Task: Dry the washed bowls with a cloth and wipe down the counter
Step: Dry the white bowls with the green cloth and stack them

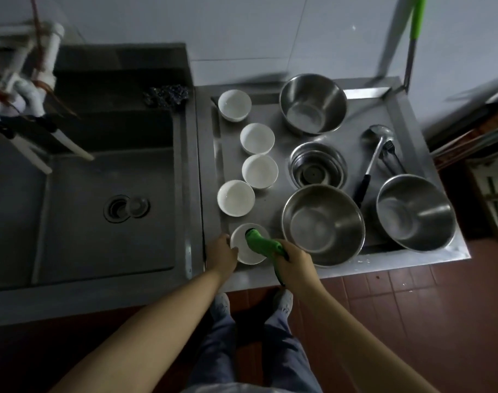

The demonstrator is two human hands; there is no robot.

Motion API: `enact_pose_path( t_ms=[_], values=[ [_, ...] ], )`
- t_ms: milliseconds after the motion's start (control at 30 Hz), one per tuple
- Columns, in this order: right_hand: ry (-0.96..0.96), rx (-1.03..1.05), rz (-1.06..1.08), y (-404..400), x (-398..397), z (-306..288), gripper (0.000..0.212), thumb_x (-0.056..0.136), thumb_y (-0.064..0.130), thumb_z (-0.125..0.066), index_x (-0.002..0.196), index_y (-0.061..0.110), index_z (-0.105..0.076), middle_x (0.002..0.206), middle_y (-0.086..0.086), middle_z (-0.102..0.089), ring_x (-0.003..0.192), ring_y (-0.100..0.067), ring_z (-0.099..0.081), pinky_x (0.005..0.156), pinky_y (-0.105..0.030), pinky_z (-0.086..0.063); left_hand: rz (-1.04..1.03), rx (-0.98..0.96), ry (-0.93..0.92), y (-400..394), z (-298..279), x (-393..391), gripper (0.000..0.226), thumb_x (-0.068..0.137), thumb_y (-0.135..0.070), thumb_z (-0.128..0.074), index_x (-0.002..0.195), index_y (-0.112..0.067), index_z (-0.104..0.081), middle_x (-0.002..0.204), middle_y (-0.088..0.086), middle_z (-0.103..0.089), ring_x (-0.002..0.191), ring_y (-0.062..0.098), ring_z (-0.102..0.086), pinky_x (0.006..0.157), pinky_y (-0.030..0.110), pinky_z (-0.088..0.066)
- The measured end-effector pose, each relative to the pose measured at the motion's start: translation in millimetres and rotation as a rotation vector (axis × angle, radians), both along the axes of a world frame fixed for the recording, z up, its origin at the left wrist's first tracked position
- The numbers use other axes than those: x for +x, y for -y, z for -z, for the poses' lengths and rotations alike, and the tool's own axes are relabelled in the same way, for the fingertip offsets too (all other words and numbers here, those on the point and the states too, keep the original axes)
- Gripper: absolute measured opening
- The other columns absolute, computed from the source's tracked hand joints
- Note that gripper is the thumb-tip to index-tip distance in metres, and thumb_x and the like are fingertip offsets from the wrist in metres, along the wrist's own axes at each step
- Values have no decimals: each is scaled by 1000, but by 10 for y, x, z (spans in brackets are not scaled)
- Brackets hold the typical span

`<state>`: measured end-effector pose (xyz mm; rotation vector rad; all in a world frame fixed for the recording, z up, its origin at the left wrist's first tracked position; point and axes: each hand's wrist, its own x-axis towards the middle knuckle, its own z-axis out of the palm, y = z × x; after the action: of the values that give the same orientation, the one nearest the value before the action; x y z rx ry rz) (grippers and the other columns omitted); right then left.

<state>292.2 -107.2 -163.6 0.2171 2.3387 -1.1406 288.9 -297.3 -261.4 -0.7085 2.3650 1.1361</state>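
A: so what's the person gripping?

B: right hand point(294, 258) is bunched round a green cloth point(260, 242), its end stuffed into the nearest white bowl point(242, 251). Left hand point(220, 252) clasps that bowl's rim, at the counter's point(270, 276) front edge.

A: the rest?

B: four more white bowls point(235, 198) lined up behind, steel bowls point(323, 224) to the right, sink point(100, 194) on the left.

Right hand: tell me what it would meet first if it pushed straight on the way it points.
The right hand, gripping the green cloth, points up-left into the nearest white bowl, so it would probably meet that bowl's inside first; depth is unclear.
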Motion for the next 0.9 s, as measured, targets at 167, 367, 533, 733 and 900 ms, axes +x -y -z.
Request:
enact_pose_path(
  t_ms=[167,367,533,733,900],
  values=[
    [-14,8,-12,-43,-6,-6,31,96,13,-56,120,28,-68,88,6,-70,74,-9,-66,67,-29,-55,-110,61,43,-78,23,-107,24,83,6,-59,90,-17,-57,90,7,-62,90,29,-63,74,30,-45],
    [-99,-32,-82,-62,-123,-279,32,98,12,-55,125,25,-66,82,2,-68,62,-9,-61,55,-21,-48,-269,290,77,-76,-243,-93,22,82,0,-65,95,-14,-54,96,12,-63,87,29,-61,66,29,-47],
    [-457,-60,-416,-38,-195,-572,42,97,11,-57,138,21,-56,115,-2,-70,91,-7,-66,81,-13,-53,-540,640,166,14,-721,-79,36,88,0,-63,118,-16,-51,117,17,-60,104,36,-63,70,39,-55],
    [-482,177,-862,-14,-299,-545,52,100,32,-46,151,24,-40,159,-1,-36,146,-22,-33,120,-41,-29,-592,797,107,82,-1349,-147,24,95,-8,-62,112,-24,-55,109,20,-66,93,35,-69,69,44,-61],
    [-534,333,-1083,12,-432,-608,82,93,52,-53,159,19,-16,167,-5,-11,154,-21,-2,122,-36,4,-510,810,22,92,-1598,-179,40,91,-1,-57,123,-23,-55,99,20,-63,84,30,-64,67,38,-58]
  ],
)
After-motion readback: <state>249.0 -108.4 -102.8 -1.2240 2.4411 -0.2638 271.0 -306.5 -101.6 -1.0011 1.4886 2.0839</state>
